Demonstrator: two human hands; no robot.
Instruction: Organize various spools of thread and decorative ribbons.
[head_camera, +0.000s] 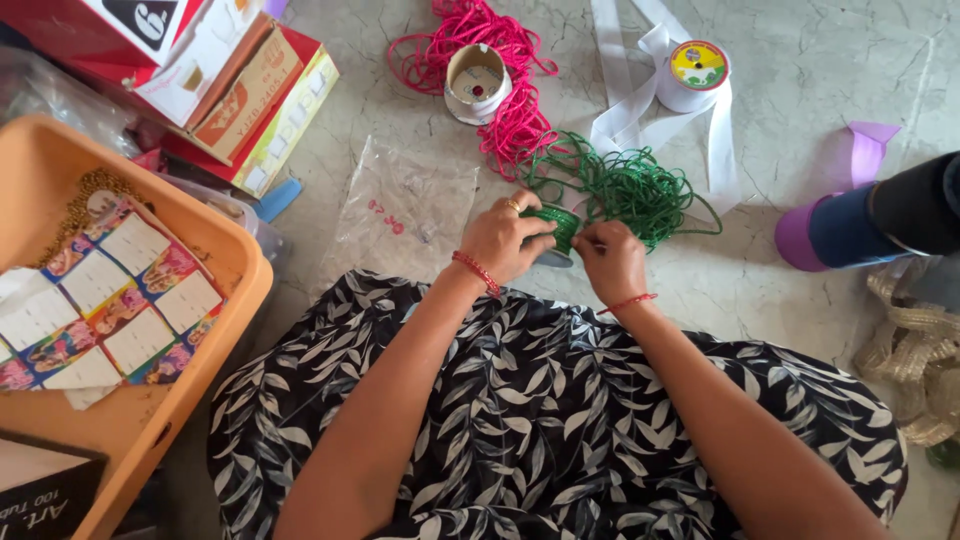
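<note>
My left hand (500, 238) grips a small spool wound with green cord (560, 226), held just above my lap. A gold ring shows on one finger and a red thread band on the wrist. My right hand (610, 258) pinches the green cord right beside the spool. A loose tangle of the same green cord (630, 185) lies on the marble floor just beyond both hands. My lap is covered by black cloth with a white leaf print (540, 400).
A pink cord tangle with a spool (478, 82) and a white ribbon roll (695, 75) lie farther out. A clear plastic bag (405, 210) lies left of the hands. An orange tray (140, 410) with printed cards sits at left, cartons (240, 90) behind, purple ribbon rolls (820, 232) right.
</note>
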